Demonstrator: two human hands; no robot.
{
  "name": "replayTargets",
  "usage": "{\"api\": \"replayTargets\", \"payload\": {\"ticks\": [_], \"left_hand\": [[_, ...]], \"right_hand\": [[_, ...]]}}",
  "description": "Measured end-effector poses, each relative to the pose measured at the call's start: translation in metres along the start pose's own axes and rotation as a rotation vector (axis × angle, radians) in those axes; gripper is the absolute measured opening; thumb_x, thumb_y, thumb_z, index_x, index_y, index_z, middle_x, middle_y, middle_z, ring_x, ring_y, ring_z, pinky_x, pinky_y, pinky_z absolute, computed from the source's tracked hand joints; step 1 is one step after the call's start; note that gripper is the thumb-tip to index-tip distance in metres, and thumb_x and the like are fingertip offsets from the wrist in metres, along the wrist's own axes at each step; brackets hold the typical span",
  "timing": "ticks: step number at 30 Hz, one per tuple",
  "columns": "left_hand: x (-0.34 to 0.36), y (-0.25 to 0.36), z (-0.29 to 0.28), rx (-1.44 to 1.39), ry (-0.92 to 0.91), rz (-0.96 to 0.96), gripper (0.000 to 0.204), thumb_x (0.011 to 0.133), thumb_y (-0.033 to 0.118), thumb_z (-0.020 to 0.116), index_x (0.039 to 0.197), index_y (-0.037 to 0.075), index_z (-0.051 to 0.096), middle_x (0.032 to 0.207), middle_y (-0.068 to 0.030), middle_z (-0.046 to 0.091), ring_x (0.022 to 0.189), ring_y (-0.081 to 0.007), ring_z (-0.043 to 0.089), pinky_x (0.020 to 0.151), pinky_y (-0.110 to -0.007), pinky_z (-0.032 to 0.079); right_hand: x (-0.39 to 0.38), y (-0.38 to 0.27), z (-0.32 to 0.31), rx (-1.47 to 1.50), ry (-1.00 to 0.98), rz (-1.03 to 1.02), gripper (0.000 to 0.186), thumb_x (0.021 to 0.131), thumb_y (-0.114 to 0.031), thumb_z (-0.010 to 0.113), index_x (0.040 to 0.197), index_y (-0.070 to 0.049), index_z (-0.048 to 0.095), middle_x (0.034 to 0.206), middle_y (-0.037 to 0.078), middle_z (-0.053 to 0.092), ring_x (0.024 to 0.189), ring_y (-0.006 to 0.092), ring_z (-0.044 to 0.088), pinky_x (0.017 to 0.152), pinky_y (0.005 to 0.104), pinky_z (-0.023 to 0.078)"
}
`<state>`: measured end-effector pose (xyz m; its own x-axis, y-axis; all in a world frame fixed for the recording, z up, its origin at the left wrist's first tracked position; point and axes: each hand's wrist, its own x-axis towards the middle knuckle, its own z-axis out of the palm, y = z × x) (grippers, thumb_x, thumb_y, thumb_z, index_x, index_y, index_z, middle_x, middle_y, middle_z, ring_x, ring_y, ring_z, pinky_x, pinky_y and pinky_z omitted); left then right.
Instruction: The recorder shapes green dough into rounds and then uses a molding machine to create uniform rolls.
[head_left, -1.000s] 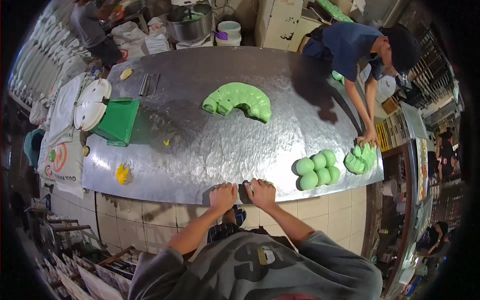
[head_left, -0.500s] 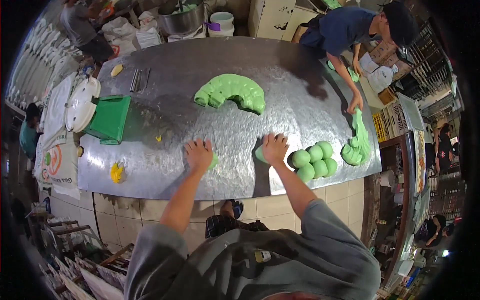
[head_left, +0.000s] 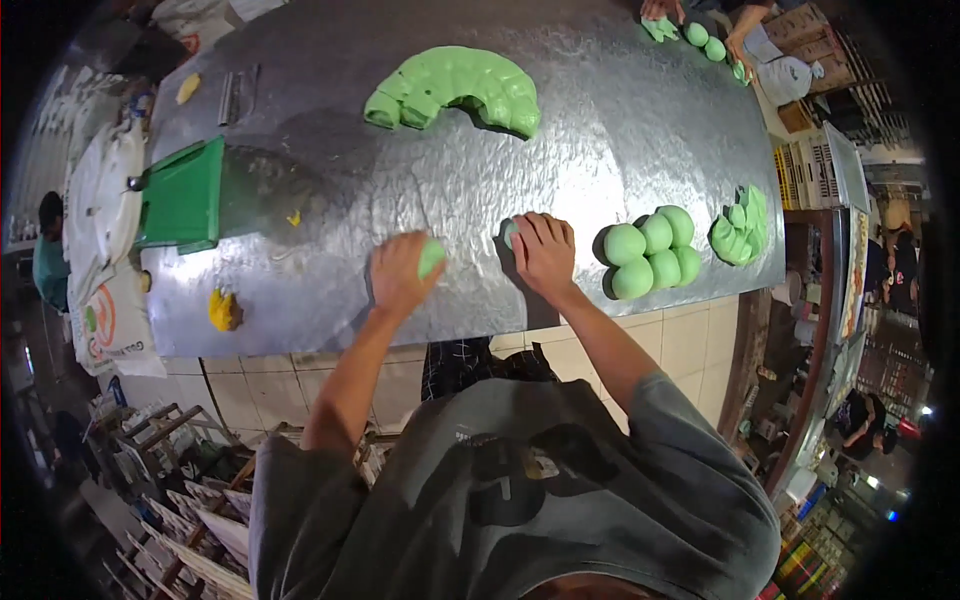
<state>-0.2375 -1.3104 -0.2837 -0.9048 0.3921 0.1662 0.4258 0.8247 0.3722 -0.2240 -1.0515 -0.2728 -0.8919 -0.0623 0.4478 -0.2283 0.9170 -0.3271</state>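
My left hand (head_left: 400,270), slightly blurred, curls over a small green dough ball (head_left: 431,256) on the steel table (head_left: 310,180). My right hand (head_left: 543,260) is cupped over another piece of green dough (head_left: 512,234), mostly hidden under its fingers. Right of it lie several smooth green dough balls (head_left: 659,268) in a cluster, with a loose lump of green dough (head_left: 738,235) beyond. A curved, segmented green dough mass (head_left: 452,80) sits farther back. A yellow lump (head_left: 222,309) rests near the front left.
A green container (head_left: 180,195) with white lids (head_left: 110,190) is at the left, near metal rods (head_left: 230,98). A co-worker's hands (head_left: 738,45) handle dough at the back right. Yellow crates (head_left: 795,175) stand beside the table. Another person (head_left: 52,250) is at the far left.
My hands moved from the front edge onto the tabletop, cupped over dough, the left slightly lower than the right. The co-worker's hands moved from the right lump to the back corner. The view shifted.
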Motion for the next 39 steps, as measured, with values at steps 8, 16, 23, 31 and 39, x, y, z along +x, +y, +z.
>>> {"api": "replayTargets", "payload": {"ticks": [8,16,23,31,39], "left_hand": [[0.119,-0.048,0.05,0.049,0.343,-0.218,0.04,0.079,0.042,0.064,0.106,0.013,0.066,0.1,-0.0094,0.061,0.097,-0.0263,0.055,0.084,-0.043,0.041],[0.001,0.021,0.054,0.2,0.365,-0.136,0.059,0.08,0.045,0.063,0.118,0.001,0.052,0.106,-0.012,0.058,0.092,-0.0275,0.053,0.081,-0.042,0.039],[-0.069,0.032,0.018,0.18,0.256,-0.165,0.061,0.075,0.046,0.07,0.114,0.001,0.055,0.1,-0.0111,0.056,0.093,-0.0299,0.051,0.079,-0.042,0.038],[0.097,-0.024,0.055,0.034,0.463,-0.114,0.052,0.064,0.039,0.077,0.103,0.009,0.061,0.11,-0.0096,0.051,0.1,-0.0317,0.05,0.084,-0.045,0.042],[0.094,0.055,0.056,-0.305,0.607,-0.465,0.045,0.082,0.026,0.07,0.116,0.003,0.056,0.125,-0.023,0.043,0.114,-0.0402,0.044,0.096,-0.047,0.038]], "right_hand": [[0.075,0.048,0.086,-0.053,0.101,0.139,0.024,0.077,-0.037,0.062,0.082,-0.014,0.068,0.094,0.005,0.064,0.094,0.0276,0.057,0.089,0.0474,0.037],[-0.031,-0.008,0.034,-0.094,-0.01,0.097,0.051,0.071,-0.052,0.067,0.106,-0.015,0.063,0.104,0.008,0.061,0.1,0.0288,0.055,0.083,0.0461,0.039],[-0.09,-0.007,-0.025,-0.029,0.064,0.042,0.056,0.07,-0.039,0.075,0.119,-0.014,0.061,0.099,0.005,0.055,0.081,0.0268,0.048,0.072,0.0401,0.037],[0.062,0.042,0.073,-0.029,0.316,0.038,0.042,0.064,-0.032,0.076,0.099,-0.009,0.065,0.091,0.012,0.055,0.087,0.0306,0.052,0.074,0.0416,0.043],[0.037,-0.005,0.058,0.331,-0.019,0.481,0.07,0.061,-0.023,0.08,0.122,-0.006,0.051,0.131,0.023,0.043,0.121,0.0412,0.041,0.1,0.0472,0.037]]}}
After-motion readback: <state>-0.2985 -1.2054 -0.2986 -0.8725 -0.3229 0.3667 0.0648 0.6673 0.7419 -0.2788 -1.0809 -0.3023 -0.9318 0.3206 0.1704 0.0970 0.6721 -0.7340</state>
